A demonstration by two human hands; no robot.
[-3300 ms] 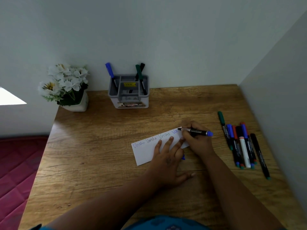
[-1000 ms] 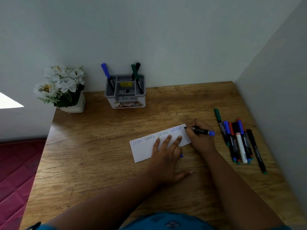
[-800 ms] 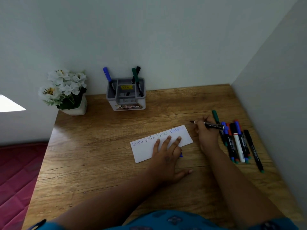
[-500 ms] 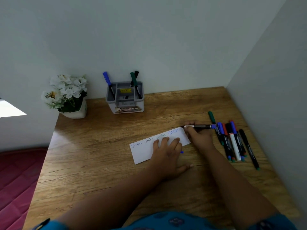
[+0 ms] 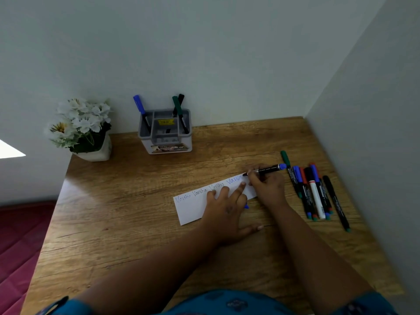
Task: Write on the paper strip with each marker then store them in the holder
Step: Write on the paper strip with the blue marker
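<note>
Gripping blue marker point(image 5: 268, 170), tip on paper strip point(image 5: 193, 204): right hand point(image 5: 267, 186) | left hand point(image 5: 225, 209) flat, fingers spread on strip

Handwritten along the paper strip point(image 5: 195, 206): "Varsha" 3 times, then a partial "Varsh". On the holder point(image 5: 167, 142), a label ending "OP"; the rest too blurred to read.

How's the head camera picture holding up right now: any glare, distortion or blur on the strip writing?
Head view: wide-angle bending bows the wooden desk edges; a pale sheen lies on its left side; a blown-out white patch sits at the left edge. The handwriting on the white paper strip is soft, only partly readable. The right hand and black blue-capped marker are fairly sharp.
</note>
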